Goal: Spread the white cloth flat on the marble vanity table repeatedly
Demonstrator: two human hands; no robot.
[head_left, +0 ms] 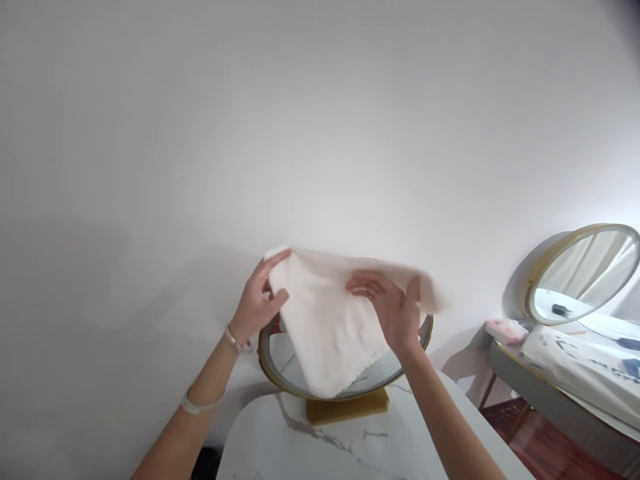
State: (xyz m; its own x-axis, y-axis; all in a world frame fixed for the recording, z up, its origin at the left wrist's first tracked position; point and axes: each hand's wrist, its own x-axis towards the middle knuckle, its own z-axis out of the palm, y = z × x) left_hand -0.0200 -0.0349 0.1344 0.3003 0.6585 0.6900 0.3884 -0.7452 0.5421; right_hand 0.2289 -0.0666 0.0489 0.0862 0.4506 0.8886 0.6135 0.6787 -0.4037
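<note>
A white cloth [333,327] with a scalloped lower edge hangs over the front of an oval mirror [283,385] with a gold rim. My left hand [263,293] pinches its upper left corner between thumb and fingers. In front of the cloth's right part is my right hand [393,303], fingers stretched out and thumb apart, slightly smeared by motion. Whether those fingers touch the fabric I cannot tell. Most of the mirror's glass is hidden behind the cloth. Its gold base [347,407] stands on a white marble-patterned table [320,460].
To the right, a second table [543,387] carries another gold-rimmed mirror [585,277], a pink-and-white packet [505,329] and a white printed bag [585,367]. A pale wall [320,133] rises close behind the mirrors. Reddish floor [545,447] shows below.
</note>
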